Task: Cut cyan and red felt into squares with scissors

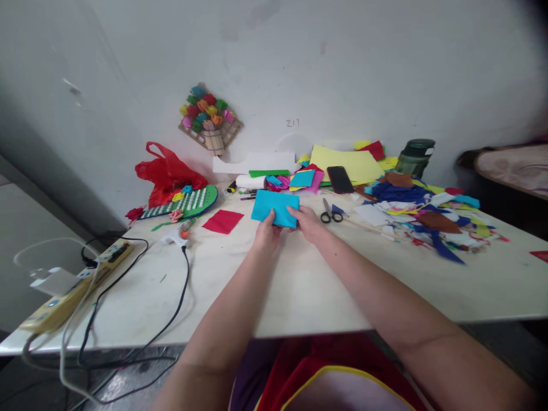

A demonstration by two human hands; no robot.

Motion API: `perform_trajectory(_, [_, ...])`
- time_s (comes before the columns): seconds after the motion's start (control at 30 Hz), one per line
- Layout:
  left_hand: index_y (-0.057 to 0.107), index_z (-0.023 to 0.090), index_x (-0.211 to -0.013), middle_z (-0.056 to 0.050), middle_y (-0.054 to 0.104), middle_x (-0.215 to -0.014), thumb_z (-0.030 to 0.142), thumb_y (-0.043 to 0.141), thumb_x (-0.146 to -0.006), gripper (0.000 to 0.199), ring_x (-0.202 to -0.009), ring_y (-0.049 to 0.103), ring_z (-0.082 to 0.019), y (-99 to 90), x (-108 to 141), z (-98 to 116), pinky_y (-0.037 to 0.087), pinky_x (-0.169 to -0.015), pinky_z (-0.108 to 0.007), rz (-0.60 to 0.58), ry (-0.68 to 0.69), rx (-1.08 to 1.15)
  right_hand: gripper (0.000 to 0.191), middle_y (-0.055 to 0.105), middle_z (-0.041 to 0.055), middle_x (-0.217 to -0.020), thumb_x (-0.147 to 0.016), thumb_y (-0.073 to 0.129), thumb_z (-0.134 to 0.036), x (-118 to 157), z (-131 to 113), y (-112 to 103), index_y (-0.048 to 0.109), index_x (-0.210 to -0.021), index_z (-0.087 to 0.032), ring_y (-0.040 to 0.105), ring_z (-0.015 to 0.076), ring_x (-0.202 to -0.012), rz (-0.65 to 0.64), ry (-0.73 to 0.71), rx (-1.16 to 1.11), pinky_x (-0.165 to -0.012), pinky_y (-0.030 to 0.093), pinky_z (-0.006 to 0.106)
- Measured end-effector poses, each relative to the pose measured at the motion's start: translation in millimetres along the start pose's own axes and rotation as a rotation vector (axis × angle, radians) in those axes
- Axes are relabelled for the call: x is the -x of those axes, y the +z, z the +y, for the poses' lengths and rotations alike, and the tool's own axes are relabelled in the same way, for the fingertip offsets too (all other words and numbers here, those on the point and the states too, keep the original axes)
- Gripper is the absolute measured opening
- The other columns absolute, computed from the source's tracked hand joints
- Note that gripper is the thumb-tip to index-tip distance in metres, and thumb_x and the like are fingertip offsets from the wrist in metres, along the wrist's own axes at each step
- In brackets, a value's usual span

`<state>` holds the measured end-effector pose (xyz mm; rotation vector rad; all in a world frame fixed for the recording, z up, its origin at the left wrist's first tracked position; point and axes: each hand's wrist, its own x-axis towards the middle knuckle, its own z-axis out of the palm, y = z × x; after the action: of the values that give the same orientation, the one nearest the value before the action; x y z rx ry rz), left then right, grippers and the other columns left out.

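A blue rectangular sheet (275, 206) is held up over the middle of the white table (299, 291). My left hand (268, 233) grips its lower edge, thumb on top and fingers beneath. At the lower right corner, my right hand (309, 224) pinches the sheet the same way. To the left of the sheet lies a red square (223, 221). Black-handled scissors (330, 212) rest just right of my right hand.
Right of the scissors spreads a heap of coloured scraps (428, 211), with a dark green bottle (415, 157) behind. A phone (339, 180) lies on yellow paper (346, 162). Leftward are a glue gun (176, 235), its cable, a red bag (169, 171) and a power strip (55, 308).
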<state>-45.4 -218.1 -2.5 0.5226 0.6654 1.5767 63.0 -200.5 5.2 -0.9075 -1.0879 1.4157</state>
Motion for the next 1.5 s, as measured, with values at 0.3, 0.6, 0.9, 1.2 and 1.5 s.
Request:
perform_trajectory(0.3, [0.050,0.020,-0.120,-0.009,0.063,-0.113,0.016,0.051,-0.085,0.035,-0.097,0.063,-0.019,-12.4,-10,23,0.052,-0.085,-0.036,0.118,-0.018,0.195,0.032,0.069,0.0125,-0.080,-0.088,0.041,-0.040,-10,-23,-34,0.059,-0.091,-0.014,0.065,0.0180,-0.065,0.231,-0.059,0.726,-0.056,0.049,0.027])
perform_trajectory(0.6, [0.047,0.021,-0.122,-0.009,0.062,-0.115,0.022,0.051,-0.086,0.036,-0.098,0.062,-0.020,-15.1,-8,27,0.049,-0.087,-0.042,0.044,-0.066,0.152,0.037,0.061,0.0193,-0.111,-0.073,0.056,-0.022,-19,-41,-74,0.063,-0.108,-0.012,0.057,0.0284,-0.104,0.364,0.153,1.748,-0.078,0.046,0.035])
perform_trajectory(0.9, [0.048,0.021,-0.122,-0.009,0.063,-0.112,0.027,0.047,-0.088,0.035,-0.092,0.064,-0.018,-17.7,-8,28,0.052,-0.083,-0.038,0.024,-0.078,0.101,0.034,0.063,0.0193,-0.107,-0.076,0.053,-0.019,-18,-35,-77,0.063,-0.108,-0.013,0.060,0.0253,-0.101,0.302,0.133,1.798,-0.078,0.046,0.034])
perform_trajectory(1.2, [0.049,0.020,-0.121,-0.010,0.061,-0.116,0.024,0.043,-0.090,0.032,-0.100,0.061,-0.019,-16.6,-10,33,0.050,-0.087,-0.041,0.100,-0.001,0.215,0.030,0.066,0.0143,-0.100,-0.076,0.053,-0.023,-13,-48,-68,0.064,-0.103,-0.017,0.061,0.0263,-0.097,0.473,-0.034,1.605,-0.076,0.045,0.033])
perform_trajectory(1.5, [0.049,0.021,-0.121,-0.010,0.062,-0.115,0.026,0.042,-0.090,0.032,-0.104,0.060,-0.019,-20.8,-15,42,0.050,-0.086,-0.040,0.141,0.095,0.311,0.035,0.063,0.0016,-0.068,-0.073,0.055,-0.016,-5,-15,-12,0.056,-0.108,-0.015,0.058,0.0105,-0.046,0.029,-0.004,0.494,-0.034,0.036,0.017])
